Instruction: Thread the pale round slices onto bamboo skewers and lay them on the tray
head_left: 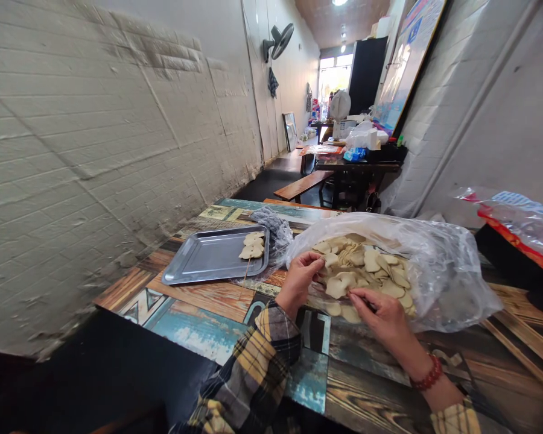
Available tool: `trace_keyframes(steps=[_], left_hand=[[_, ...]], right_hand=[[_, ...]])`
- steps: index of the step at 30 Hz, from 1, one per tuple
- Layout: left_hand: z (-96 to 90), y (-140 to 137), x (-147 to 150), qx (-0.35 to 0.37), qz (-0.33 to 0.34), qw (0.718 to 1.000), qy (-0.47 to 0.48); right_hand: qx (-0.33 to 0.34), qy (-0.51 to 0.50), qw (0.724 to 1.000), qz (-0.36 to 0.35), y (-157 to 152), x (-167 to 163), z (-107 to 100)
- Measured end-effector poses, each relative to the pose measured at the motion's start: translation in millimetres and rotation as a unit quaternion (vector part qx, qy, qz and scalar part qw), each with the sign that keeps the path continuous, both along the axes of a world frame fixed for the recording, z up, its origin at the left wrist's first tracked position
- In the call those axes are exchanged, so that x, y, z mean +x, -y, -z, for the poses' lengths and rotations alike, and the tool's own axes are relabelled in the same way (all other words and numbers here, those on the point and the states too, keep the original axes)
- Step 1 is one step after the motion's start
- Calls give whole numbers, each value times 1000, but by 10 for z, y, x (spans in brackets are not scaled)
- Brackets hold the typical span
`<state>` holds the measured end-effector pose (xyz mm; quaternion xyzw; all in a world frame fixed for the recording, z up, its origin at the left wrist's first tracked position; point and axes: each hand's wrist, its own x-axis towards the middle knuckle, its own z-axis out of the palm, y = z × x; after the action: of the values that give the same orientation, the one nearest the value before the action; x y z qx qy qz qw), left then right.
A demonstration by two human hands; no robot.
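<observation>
Thin tan slices of food (pixel 396 274), pale and floppy, fill the mouth of a clear plastic bag (pixel 452 289) on the table. Over the pile, my right hand (pixel 382 316) pinches the edge of one wavy tan slice (pixel 341 284) between thumb and fingers. My left hand (pixel 302 278) is closed in a pinch at that slice's left side; what lies between its fingertips is hidden. To the left, a metal tray (pixel 199 259) carries slices threaded on a wooden skewer (pixel 247 268), whose stick pokes out over the near rim.
A grey cloth (pixel 271 222) lies behind the tray on the patchwork wooden table (pixel 194 319). At the right stands a black container with a red-edged plastic bag (pixel 520 232). Farther back are a bench (pixel 304 184) and a cluttered table (pixel 357 164); a wall (pixel 117 138) runs along the left.
</observation>
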<state>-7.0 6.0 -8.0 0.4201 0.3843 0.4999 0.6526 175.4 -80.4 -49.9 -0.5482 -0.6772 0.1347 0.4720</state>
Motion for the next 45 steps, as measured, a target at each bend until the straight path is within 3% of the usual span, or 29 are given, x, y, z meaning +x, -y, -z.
trace_keyframes(steps=[15, 23, 31, 40, 45], left_hand=[[27, -31, 8, 58, -36, 997, -36], [111, -68, 18, 177, -84, 967, -165], [90, -62, 10, 106, -49, 988, -102], [56, -46, -4, 85, 5, 991, -103], [42, -28, -1, 50, 37, 997, -56]], right_hand=[[-33, 1, 999, -15, 23, -25, -41], [-40, 2, 999, -4, 24, -42, -87], [-36, -11, 999, 5, 6, -58, -84], [-54, -11, 999, -2, 20, -60, -128], [-56, -31, 998, 4, 4, -65, -118]])
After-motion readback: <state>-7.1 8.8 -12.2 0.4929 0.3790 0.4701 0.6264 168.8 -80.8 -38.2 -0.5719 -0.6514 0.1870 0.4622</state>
